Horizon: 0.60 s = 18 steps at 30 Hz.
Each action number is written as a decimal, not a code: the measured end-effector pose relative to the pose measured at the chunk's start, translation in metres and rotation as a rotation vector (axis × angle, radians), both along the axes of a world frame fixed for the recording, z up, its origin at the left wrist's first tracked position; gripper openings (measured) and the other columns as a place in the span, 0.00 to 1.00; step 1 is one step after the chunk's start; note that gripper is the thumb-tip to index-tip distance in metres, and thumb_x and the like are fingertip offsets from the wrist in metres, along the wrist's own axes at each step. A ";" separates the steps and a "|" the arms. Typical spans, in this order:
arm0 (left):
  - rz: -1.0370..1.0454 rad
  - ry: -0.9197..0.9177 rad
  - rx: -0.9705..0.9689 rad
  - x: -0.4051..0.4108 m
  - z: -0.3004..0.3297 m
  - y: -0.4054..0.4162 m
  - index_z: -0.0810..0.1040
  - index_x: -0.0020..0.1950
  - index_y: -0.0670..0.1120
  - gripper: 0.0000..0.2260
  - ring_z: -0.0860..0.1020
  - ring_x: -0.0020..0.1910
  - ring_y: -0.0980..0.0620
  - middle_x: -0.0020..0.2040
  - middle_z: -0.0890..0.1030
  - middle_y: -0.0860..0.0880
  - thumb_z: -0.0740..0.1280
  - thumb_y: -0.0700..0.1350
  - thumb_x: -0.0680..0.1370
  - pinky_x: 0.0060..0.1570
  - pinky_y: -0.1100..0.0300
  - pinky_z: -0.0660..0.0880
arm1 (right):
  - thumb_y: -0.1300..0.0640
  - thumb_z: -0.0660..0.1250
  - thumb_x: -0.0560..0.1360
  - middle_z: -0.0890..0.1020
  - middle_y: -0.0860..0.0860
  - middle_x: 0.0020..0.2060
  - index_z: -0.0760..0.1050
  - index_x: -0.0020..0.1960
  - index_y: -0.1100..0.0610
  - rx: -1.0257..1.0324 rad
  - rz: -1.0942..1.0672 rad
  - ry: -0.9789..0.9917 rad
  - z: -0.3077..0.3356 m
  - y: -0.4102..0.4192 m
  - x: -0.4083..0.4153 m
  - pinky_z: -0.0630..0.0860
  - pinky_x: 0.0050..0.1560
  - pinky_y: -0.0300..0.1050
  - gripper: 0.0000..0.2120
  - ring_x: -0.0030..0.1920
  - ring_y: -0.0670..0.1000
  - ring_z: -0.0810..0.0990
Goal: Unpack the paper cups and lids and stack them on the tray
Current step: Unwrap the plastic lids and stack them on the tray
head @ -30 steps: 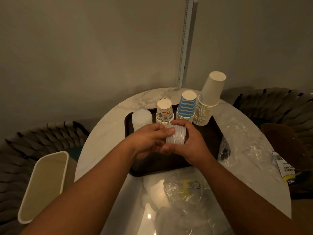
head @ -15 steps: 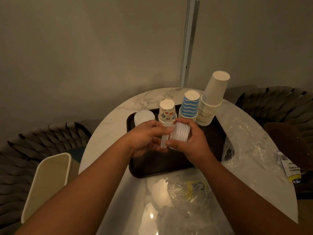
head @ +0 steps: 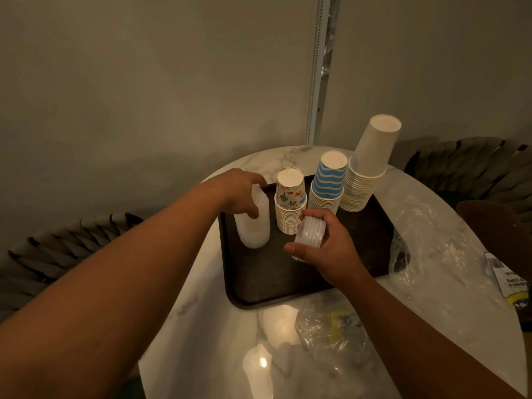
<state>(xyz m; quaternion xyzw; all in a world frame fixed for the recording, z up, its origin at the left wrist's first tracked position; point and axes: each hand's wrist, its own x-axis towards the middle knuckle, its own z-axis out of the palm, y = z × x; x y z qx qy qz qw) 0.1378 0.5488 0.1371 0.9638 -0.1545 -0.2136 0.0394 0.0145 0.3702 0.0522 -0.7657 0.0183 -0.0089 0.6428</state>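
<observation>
You are on the lids: your left hand [head: 240,194] grips the top of the clear stack [head: 253,226] at the tray's [head: 259,286] far left, your right hand [head: 325,249] clasps a white bundle [head: 310,233] just nearer, which I judge needs setting down squarely beside the cups [head: 290,205].

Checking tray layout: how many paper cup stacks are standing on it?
3, in a row along the tray's far edge: patterned stack left, blue-striped stack middle, plain white stack right.

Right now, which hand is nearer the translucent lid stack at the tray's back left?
Left. The left hand rests on top of the translucent lid stack, fingers curled over it. The right hand is off to its right, holding a separate bundle of white lids above the tray.
</observation>
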 end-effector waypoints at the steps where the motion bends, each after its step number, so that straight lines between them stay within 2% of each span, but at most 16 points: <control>1: -0.013 0.014 0.022 0.002 -0.003 -0.002 0.65 0.75 0.55 0.34 0.70 0.67 0.44 0.71 0.70 0.46 0.75 0.51 0.72 0.53 0.57 0.69 | 0.43 0.78 0.54 0.75 0.43 0.56 0.69 0.58 0.42 -0.004 -0.004 -0.002 -0.001 0.000 0.000 0.77 0.60 0.54 0.34 0.59 0.47 0.75; 5: -0.051 -0.004 0.063 0.010 -0.017 -0.006 0.65 0.75 0.54 0.33 0.70 0.66 0.44 0.70 0.71 0.45 0.74 0.55 0.73 0.58 0.55 0.71 | 0.38 0.78 0.53 0.76 0.44 0.56 0.70 0.58 0.41 -0.004 -0.012 -0.011 -0.005 -0.003 0.002 0.77 0.59 0.56 0.36 0.59 0.47 0.75; 12: -0.002 -0.003 0.028 0.012 -0.036 -0.005 0.63 0.75 0.53 0.32 0.73 0.63 0.44 0.69 0.70 0.44 0.71 0.54 0.74 0.56 0.54 0.72 | 0.42 0.78 0.54 0.75 0.42 0.56 0.70 0.58 0.41 -0.030 0.011 -0.019 -0.005 -0.005 -0.001 0.77 0.60 0.51 0.35 0.59 0.45 0.74; 15: 0.009 0.021 0.009 0.011 -0.038 -0.003 0.59 0.77 0.54 0.36 0.70 0.68 0.43 0.73 0.65 0.43 0.71 0.58 0.74 0.62 0.51 0.71 | 0.41 0.78 0.54 0.75 0.42 0.57 0.69 0.58 0.41 -0.050 0.004 -0.041 -0.005 -0.008 -0.002 0.76 0.58 0.45 0.34 0.58 0.42 0.74; 18: 0.057 0.026 -0.040 0.006 -0.027 0.001 0.52 0.79 0.54 0.44 0.59 0.76 0.42 0.79 0.55 0.45 0.72 0.63 0.71 0.71 0.47 0.64 | 0.38 0.79 0.54 0.74 0.44 0.57 0.70 0.57 0.40 -0.074 -0.009 -0.070 -0.004 -0.011 -0.002 0.75 0.56 0.40 0.35 0.57 0.38 0.73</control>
